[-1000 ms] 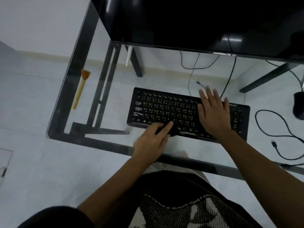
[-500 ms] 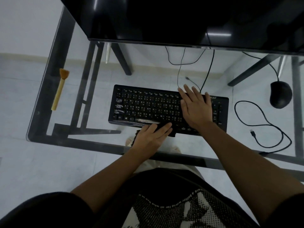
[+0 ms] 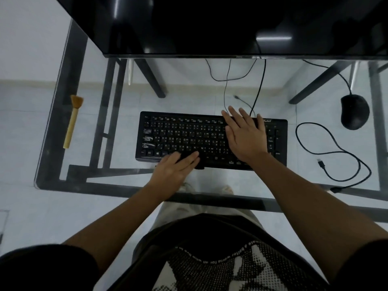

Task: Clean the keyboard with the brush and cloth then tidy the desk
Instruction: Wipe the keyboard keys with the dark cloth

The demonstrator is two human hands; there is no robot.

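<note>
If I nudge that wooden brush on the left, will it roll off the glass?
The brush has a round-looking handle on smooth glass, so it would likely roll or slide easily. Its flared bristle head may stop a full roll. It lies close to the desk edge, so push gently.

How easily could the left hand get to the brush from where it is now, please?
Probably yes: the brush lies alone near the desk's left edge, with bare glass between it and the left hand, which presses a dark cloth on the keyboard.

Clear smooth glass desk (image 3: pixel 126 101) on dark metal frame; beside it, matt black plastic keyboard (image 3: pixel 184 135), wooden-handled brush (image 3: pixel 72 122).
</note>
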